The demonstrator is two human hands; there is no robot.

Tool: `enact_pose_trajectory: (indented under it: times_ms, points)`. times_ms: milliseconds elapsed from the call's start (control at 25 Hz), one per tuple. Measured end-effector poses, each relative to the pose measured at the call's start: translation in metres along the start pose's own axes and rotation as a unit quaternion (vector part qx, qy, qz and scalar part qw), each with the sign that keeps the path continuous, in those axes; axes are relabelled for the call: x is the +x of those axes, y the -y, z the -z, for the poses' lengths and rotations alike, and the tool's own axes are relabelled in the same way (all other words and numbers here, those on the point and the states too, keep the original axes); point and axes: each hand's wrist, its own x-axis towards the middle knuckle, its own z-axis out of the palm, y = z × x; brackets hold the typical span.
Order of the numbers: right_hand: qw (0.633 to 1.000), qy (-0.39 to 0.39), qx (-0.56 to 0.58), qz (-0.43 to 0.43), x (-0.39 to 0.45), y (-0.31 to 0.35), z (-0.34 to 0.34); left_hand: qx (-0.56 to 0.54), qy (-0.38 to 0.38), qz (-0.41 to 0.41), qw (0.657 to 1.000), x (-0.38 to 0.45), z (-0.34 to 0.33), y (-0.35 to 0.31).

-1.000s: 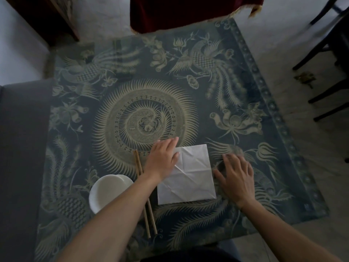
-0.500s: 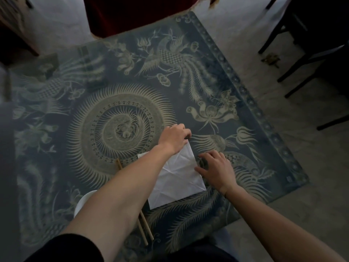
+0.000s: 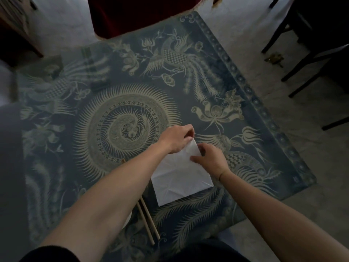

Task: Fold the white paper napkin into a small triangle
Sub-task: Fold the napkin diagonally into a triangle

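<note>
A table (image 3: 245,76) covered by a dark blue cloth with pale bird and flower patterns fills most of the view. The white napkin (image 3: 179,178) lies on the cloth near the table's near edge, mostly flat, with old creases showing across it. A pair of chopsticks (image 3: 149,222) is seen just beside the napkin's left near corner, partly hidden under the left forearm; a pale rim below that forearm cannot be identified.

The napkin's far end is being worked. The left hand (image 3: 175,138) is curled over the far corner, fingers closed on the paper there, though the exact pinch is hidden by the knuckles. The right hand (image 3: 209,159) is laid on the napkin's right far part, thumb stretched across the sheet and fingers bent down, so that the paper is pressed or pinched at the edge; which of the two cannot be told.

The step in hand is judged to be the first fold: the far corner is lifted. Little of the task appears done, since the sheet is otherwise open. For the next move, the raised corner would need to be carried to the opposite corner, the edges lined up, and the diagonal pressed flat, with the sheet kept from sliding on the smooth cloth.
</note>
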Motion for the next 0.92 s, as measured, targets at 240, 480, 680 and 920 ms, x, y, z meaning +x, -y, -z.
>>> enact_pose_trajectory:
  times_ms: [240, 480, 680, 920]
  points:
    - [0.999, -0.032, 0.006, 0.027, 0.007, 0.016, 0.005, -0.091, -0.063, -0.017, 0.994, -0.024, 0.019, 0.005]
    - [0.97, -0.122, -0.097, 0.188, -0.012, 0.017, 0.003, -0.088, -0.056, -0.031, 0.994, -0.06, 0.02, 0.02]
    - [0.951, -0.123, -0.135, 0.251, -0.037, 0.009, -0.014, -0.061, -0.095, -0.054, 0.992, -0.093, 0.011, 0.028]
    - [0.964, -0.108, -0.162, 0.182, -0.054, -0.009, -0.021, -0.053, -0.111, -0.046, 0.991, -0.118, -0.005, 0.034]
